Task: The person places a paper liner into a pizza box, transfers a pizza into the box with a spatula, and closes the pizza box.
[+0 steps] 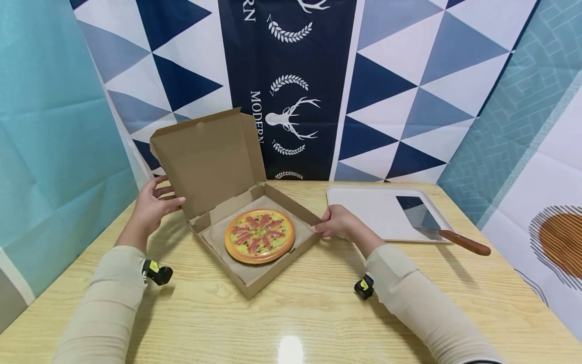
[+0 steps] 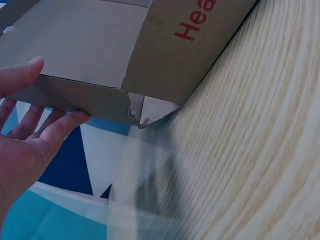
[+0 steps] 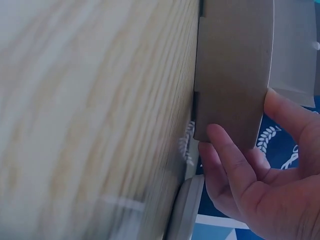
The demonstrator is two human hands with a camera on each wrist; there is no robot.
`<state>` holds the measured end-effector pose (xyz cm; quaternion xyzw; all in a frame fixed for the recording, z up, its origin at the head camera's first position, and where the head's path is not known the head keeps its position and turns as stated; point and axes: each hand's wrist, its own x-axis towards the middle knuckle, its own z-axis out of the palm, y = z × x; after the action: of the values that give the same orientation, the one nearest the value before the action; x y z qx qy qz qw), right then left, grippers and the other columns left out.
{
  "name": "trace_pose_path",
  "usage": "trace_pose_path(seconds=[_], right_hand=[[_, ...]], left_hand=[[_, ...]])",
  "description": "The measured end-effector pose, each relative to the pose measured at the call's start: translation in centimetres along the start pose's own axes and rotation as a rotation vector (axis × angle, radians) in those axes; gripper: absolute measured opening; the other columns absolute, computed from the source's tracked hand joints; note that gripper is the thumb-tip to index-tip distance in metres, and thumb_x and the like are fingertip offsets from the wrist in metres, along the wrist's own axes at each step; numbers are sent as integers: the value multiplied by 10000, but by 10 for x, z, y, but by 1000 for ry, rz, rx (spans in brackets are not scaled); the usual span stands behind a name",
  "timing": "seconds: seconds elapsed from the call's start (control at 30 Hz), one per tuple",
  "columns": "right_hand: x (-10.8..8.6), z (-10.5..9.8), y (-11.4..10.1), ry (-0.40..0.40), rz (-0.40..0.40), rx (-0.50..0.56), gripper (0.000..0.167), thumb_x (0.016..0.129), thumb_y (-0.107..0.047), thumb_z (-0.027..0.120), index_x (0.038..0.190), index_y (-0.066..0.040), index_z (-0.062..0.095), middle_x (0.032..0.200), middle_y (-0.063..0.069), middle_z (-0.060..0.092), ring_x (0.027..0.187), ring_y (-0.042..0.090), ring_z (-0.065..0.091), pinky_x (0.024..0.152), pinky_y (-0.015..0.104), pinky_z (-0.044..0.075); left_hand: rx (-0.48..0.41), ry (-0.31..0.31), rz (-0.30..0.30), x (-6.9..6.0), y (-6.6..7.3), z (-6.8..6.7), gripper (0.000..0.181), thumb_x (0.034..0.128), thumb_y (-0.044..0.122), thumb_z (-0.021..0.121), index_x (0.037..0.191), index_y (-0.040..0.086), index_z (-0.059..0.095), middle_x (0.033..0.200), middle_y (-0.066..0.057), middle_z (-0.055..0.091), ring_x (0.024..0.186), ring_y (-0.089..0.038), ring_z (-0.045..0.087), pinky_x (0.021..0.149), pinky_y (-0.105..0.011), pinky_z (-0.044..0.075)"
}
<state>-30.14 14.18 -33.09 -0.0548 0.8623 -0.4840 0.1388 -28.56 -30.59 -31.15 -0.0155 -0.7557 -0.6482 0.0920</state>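
A brown cardboard pizza box [image 1: 275, 275] lies on the table at an angle, its lid [image 1: 206, 162] raised and leaning back. Inside it sits a round pizza [image 1: 259, 236] with red strips arranged like a star, on a pale paper liner. My left hand [image 1: 152, 207] holds the lid's left edge; in the left wrist view its thumb [image 2: 22, 77] is on one side of the cardboard and the fingers on the other. At the box's right corner my right hand [image 1: 341, 222] grips the side wall [image 3: 232, 70], thumb on the top edge and fingers against the outside.
To the right of the box is a white tray [image 1: 364, 212]. A pizza server [image 1: 464, 241] with a wooden handle and metal blade rests on it, the handle jutting past the tray's rim. Patterned cloths [image 1: 386, 91] hang behind the wooden table [image 1: 204, 328].
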Motion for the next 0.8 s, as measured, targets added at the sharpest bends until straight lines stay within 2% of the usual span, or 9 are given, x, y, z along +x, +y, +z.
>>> trace_pose_path(seconds=[0.27, 0.53, 0.67, 0.8], right_hand=[[-5, -3, 1, -21, -9, -95, 362, 801, -96, 794, 819, -18, 442, 830, 91, 490, 578, 135, 649, 595, 242, 515], [-12, -4, 2, -26, -14, -201, 381, 801, -171, 811, 797, -31, 457, 773, 101, 560, 598, 162, 667, 609, 266, 450], [-16, -4, 2, -39, -10, -209, 392, 798, -175, 816, 787, -36, 449, 750, 104, 570, 597, 170, 663, 611, 254, 432], [-20, -4, 3, -46, -2, -213, 393, 799, -179, 817, 773, -43, 448, 771, 110, 575, 607, 177, 673, 615, 258, 423]], left_hand=[[31, -4, 9, 6, 0, 7, 814, 878, 18, 712, 1528, 78, 225, 1322, -140, 423, 1070, -154, 536, 797, -264, 565], [48, -4, -11, 14, 2, 16, 815, 891, -11, 681, 1544, 98, 206, 1425, -222, 367, 1226, -324, 482, 830, -284, 558], [53, -1, 1, 18, 1, 21, 818, 880, -39, 678, 1541, 93, 214, 1418, -233, 375, 1239, -358, 465, 815, -266, 558], [40, -1, 15, 23, 1, 26, 809, 866, -52, 689, 1527, 87, 244, 1377, -205, 406, 1202, -329, 488, 814, -257, 555]])
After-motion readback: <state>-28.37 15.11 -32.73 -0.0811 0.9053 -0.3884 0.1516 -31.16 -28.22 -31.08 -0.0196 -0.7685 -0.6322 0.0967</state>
